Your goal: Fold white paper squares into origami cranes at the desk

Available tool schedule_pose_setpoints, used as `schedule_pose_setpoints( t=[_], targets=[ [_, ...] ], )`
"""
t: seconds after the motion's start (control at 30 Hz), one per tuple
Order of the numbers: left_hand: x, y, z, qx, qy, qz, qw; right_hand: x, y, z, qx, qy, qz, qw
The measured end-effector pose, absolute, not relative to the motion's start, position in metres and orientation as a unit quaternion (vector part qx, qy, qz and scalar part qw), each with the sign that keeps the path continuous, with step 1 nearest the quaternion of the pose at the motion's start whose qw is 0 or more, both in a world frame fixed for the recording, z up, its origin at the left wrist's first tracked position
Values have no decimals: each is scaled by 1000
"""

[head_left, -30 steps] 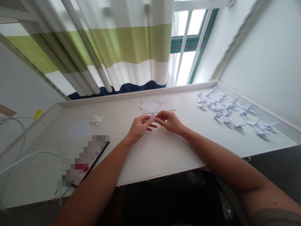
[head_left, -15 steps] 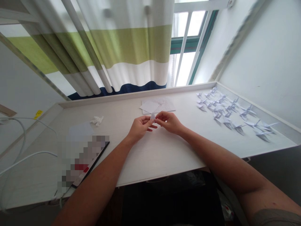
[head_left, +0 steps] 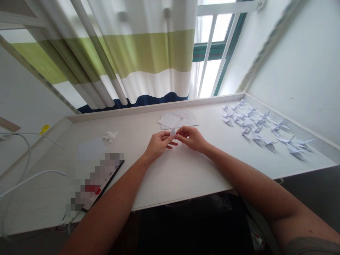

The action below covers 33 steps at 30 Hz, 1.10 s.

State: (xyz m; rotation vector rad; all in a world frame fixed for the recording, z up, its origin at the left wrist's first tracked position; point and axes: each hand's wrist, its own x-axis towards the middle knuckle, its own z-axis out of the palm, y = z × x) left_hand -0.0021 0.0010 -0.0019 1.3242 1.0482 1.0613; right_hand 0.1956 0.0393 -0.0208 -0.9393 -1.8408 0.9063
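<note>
We look from the person's head, forward and down (a single worn camera, fairly close) at the left hand (head_left: 159, 145) and right hand (head_left: 192, 138) over the white desk (head_left: 186, 180).

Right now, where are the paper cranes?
In the head view, the paper cranes sit at the right end of the table by the wall, right of the paper sheets.

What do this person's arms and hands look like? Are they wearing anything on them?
The left hand and right hand are bare, without gloves. No watch or bracelet shows on the left forearm or right forearm. A dull grey fabric sleeve shows at the right upper arm; no sleeve shows on the left arm.
</note>
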Motion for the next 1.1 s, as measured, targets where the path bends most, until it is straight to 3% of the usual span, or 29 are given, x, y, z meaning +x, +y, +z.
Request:
schedule_pose_setpoints(
  t=[1.1],
  targets=[
    [-3,1,-1,570,442,442,533,195,37,-15,-375,-740,363,425]
  ],
)
